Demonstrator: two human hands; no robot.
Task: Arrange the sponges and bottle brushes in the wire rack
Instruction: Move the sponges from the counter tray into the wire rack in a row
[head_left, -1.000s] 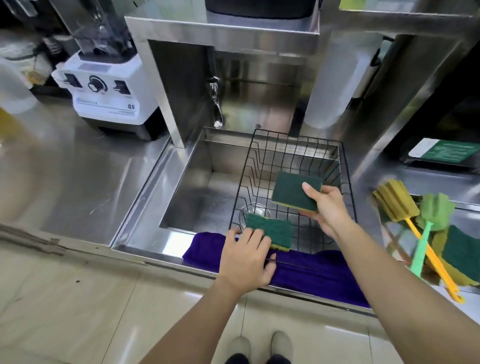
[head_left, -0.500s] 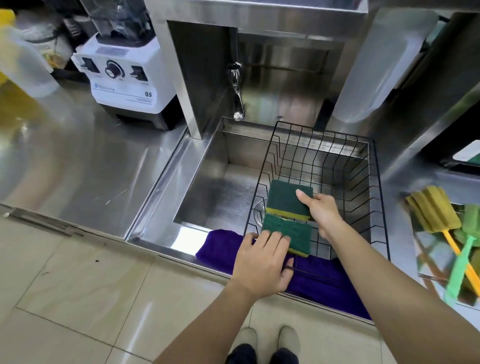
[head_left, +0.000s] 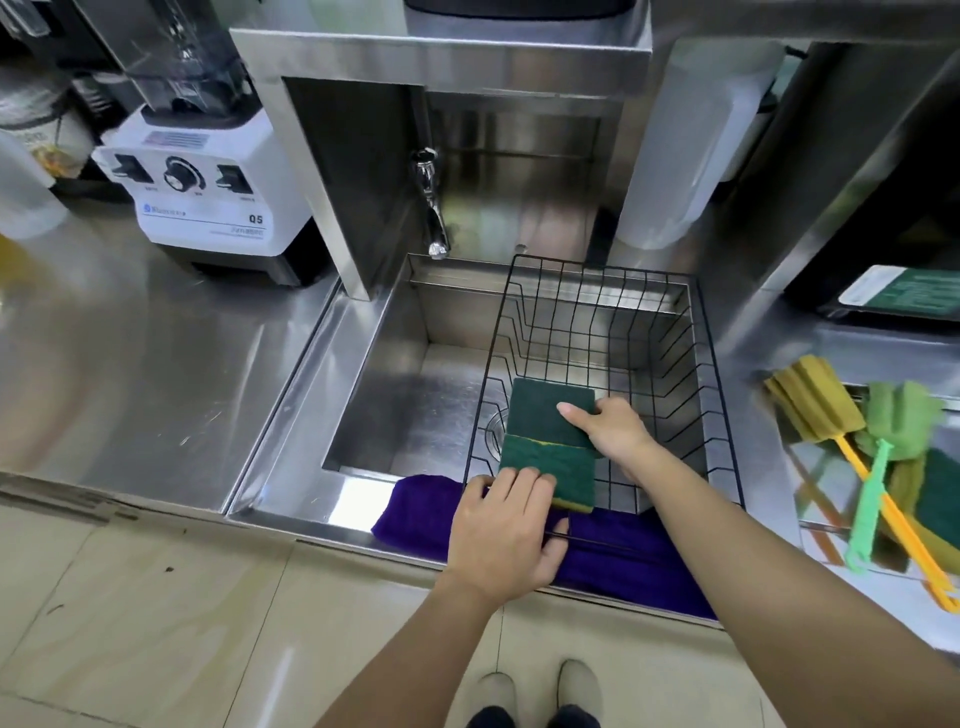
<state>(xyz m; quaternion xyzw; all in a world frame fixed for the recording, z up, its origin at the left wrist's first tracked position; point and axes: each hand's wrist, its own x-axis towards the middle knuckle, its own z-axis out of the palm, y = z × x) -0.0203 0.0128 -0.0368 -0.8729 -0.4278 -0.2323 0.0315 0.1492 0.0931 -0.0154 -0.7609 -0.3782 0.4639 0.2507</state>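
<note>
We are standing at a stainless steel sink (head_left: 395, 415) with a black wire rack (head_left: 602, 332) sitting in its right half. Our left hand (head_left: 506, 530) rests at the rack's near edge, its fingers (head_left: 524, 480) pressed flat on the near green scouring sponge with a yellow backing (head_left: 550, 467), steadying it rather than clasping it. Our right hand (head_left: 615, 431) grips the far dark green scouring sponge (head_left: 545, 413) by its right edge, thumb on top, and sets it just behind the first so the 2 touch or slightly overlap inside the rack.

What could go wrong, we judge: the rack floor is open wire, so a sponge released at a tilt may sag between the bars or slide onto its neighbour, leaving an untidy row. If the left hand lifts too soon, the near sponge may shift against the front wires.

Still waiting on the steel worktop (head_left: 769, 353) to the right are a yellow sponge-headed bottle brush with an orange handle (head_left: 810, 400), a green sponge-headed bottle brush (head_left: 893, 421) crossing it, and more sponges beneath them. A purple cloth (head_left: 415, 512) drapes over the sink's front lip. A white blender base (head_left: 208, 202) stands on the worktop at left, and pale floor tiles (head_left: 156, 623) lie below.
</note>
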